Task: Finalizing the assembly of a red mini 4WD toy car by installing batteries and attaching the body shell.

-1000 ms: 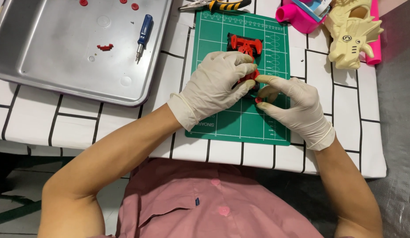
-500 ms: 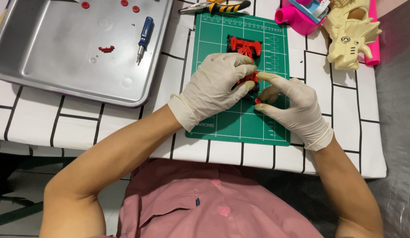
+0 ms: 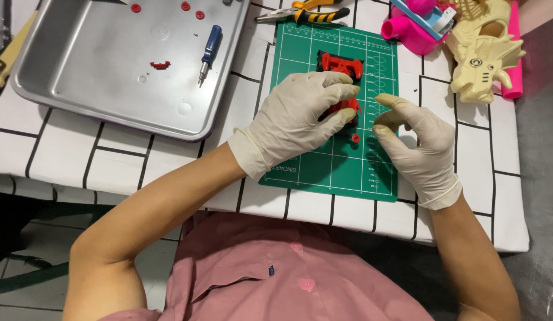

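My left hand (image 3: 300,116), in a cream glove, grips a red toy car body (image 3: 345,109) on the green cutting mat (image 3: 348,172). A second red car part (image 3: 339,63) lies on the mat just beyond it. A small red wheel (image 3: 355,138) lies on the mat between my hands. My right hand (image 3: 416,142), also gloved, hovers just right of the wheel with curled, parted fingers and holds nothing.
A steel tray (image 3: 80,89) at the left holds a blue screwdriver (image 3: 209,52) and small red parts (image 3: 160,65). Yellow-handled pliers (image 3: 306,12) lie beyond the mat. A pink toy (image 3: 413,27) and a cream toy (image 3: 484,50) sit at the right.
My right hand has drawn away to the right from the red car body and opened. A small red wheel now lies on the mat. The view has shifted slightly.
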